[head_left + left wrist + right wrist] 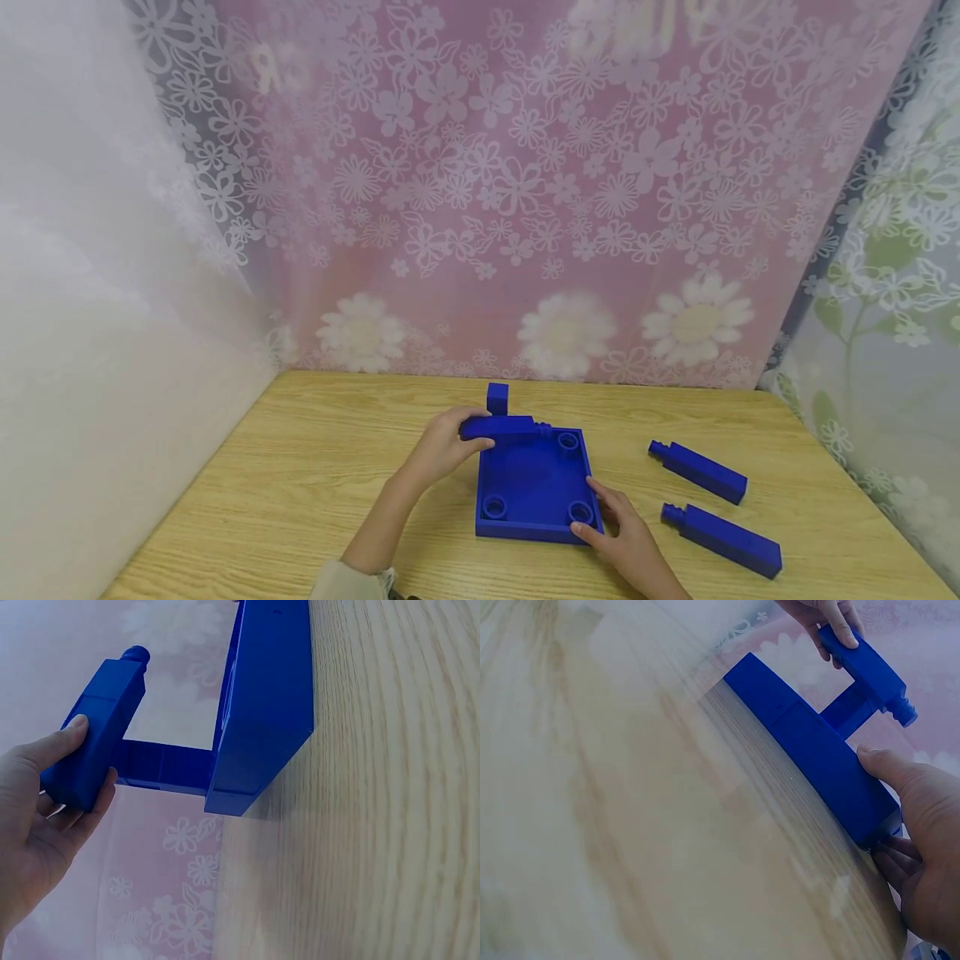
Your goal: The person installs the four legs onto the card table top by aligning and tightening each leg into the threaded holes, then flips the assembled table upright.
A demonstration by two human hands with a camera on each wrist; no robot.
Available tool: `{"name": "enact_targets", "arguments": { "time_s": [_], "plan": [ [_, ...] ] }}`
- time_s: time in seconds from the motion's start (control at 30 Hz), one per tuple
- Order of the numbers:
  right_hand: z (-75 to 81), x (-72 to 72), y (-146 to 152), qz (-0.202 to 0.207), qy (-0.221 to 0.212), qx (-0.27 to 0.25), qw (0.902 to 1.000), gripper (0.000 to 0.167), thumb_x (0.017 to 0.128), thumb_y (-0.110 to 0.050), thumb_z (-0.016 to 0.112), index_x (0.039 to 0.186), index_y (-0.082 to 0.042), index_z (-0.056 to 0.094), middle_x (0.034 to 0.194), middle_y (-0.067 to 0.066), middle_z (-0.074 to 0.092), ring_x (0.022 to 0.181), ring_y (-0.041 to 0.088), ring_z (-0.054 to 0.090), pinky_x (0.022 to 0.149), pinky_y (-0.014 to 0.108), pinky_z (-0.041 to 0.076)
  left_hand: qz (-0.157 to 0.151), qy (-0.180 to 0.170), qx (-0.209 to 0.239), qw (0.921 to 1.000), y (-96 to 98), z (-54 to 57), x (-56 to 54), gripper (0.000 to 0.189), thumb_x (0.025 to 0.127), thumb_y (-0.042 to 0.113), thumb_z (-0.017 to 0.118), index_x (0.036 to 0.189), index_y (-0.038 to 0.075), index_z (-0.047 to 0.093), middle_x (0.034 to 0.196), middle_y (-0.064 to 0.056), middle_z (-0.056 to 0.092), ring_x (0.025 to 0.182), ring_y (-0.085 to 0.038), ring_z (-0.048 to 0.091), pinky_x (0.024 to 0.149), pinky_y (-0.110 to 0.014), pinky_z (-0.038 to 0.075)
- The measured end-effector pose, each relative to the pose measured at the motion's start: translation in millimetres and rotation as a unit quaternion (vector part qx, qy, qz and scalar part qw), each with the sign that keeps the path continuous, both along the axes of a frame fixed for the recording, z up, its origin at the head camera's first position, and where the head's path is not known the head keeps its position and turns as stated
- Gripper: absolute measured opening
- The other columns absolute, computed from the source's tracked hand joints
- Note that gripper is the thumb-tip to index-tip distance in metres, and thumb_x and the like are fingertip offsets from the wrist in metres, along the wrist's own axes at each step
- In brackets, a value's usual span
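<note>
A blue square tray-shaped base with a raised rim lies on the table, with three round sockets visible at its corners. One square blue leg stands upright at its far left corner. My left hand pinches another blue leg between thumb and fingers, above the base's far left part. This leg lies roughly level, its threaded end pointing right in the head view. My right hand grips the base's near right corner, thumb on the near rim and fingers along the right side.
Two more blue legs, a farther one and a nearer one, lie on the wooden table to the right of the base, threaded ends toward it. A flowered pink curtain hangs behind the table, with pale sheets at both sides.
</note>
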State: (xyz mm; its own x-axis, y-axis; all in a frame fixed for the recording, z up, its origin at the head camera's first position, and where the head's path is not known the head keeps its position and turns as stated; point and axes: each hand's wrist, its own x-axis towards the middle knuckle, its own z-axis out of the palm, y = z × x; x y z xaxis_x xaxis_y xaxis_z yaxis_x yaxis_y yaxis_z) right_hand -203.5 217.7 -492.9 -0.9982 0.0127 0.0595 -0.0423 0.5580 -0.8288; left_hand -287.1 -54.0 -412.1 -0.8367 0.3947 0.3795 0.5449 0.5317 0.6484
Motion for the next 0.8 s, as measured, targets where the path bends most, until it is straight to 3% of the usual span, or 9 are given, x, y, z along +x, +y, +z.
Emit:
{"name": "enact_targets", "arguments": {
  "time_s": [0.33,0.8],
  "plan": [
    [0.1,0.1,0,-0.002,0.000,0.000,1.0000,0.075,0.077,-0.041,0.072,0.138,-0.008,0.042,0.124,0.015,0.047,0.111,0.033,0.050,0.090,0.046,0.042,0.011,-0.009,-0.015,0.9998,13.4,6.4,0.1,0.037,0.082,0.025,0.071,0.115,0.010,0.062,0.118,-0.008,0.058,0.112,-0.026,0.051,0.089,-0.041,0.043],
    [-2.2,-1.5,0,-0.006,-0.002,0.006,1.0000,0.077,0.077,-0.044,0.071,0.138,-0.009,0.042,0.127,0.016,0.045,0.111,0.033,0.050,0.090,0.047,0.042,0.023,-0.009,-0.015,0.9996,35.3,18.3,-1.5,0.042,0.080,0.028,0.072,0.117,0.010,0.062,0.116,-0.008,0.059,0.105,-0.024,0.055,0.083,-0.038,0.047]
  ]
}}
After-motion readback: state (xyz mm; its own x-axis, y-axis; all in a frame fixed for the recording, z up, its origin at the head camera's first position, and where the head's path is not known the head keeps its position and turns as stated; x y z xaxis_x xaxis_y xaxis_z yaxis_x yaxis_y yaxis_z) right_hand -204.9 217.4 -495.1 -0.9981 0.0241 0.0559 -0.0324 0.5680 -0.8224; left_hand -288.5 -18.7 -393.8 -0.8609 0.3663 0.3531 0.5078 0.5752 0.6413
